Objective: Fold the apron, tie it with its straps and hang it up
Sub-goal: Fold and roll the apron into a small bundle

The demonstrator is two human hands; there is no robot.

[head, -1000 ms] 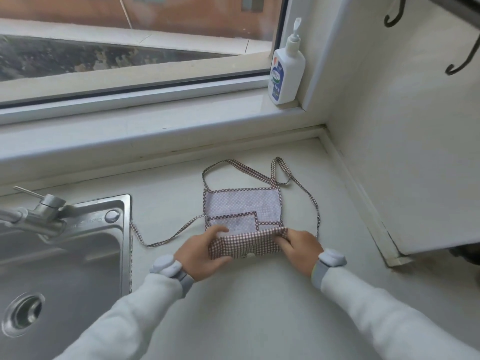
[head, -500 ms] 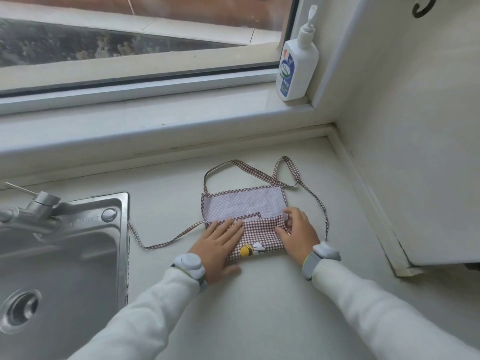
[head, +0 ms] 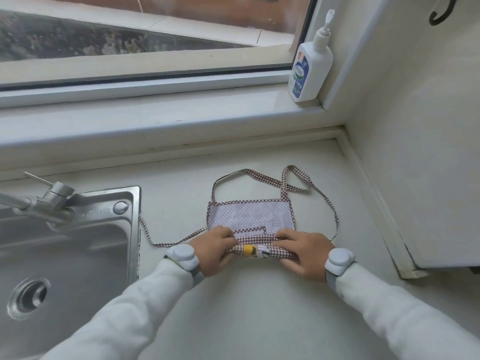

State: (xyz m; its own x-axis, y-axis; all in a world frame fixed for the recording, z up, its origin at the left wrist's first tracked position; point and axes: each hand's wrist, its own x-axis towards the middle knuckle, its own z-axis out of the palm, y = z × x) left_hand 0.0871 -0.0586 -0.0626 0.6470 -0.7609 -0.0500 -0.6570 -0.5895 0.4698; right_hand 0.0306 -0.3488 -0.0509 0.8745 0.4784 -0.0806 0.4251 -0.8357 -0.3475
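The pale grey stone desk [head: 259, 307] carries a stainless steel sink [head: 78, 255] at its left, whose basin holds nothing but its round drain [head: 27, 297]. The small brown-and-white checked cloth apron [head: 250, 219] lies folded on the desk to the right of the sink, near the corner under the window sill, its thin checked straps [head: 322, 201] looping away behind and to either side. A white plastic pump bottle [head: 310, 68] stands on the sill, well apart. The left hand [head: 215, 250] and right hand [head: 301, 252] each close on one end of the apron's near edge, pinching a rolled fold that shows a yellow patch. Half a second ago both hands pressed flat on the cloth; now their fingers curl around the raised fold.
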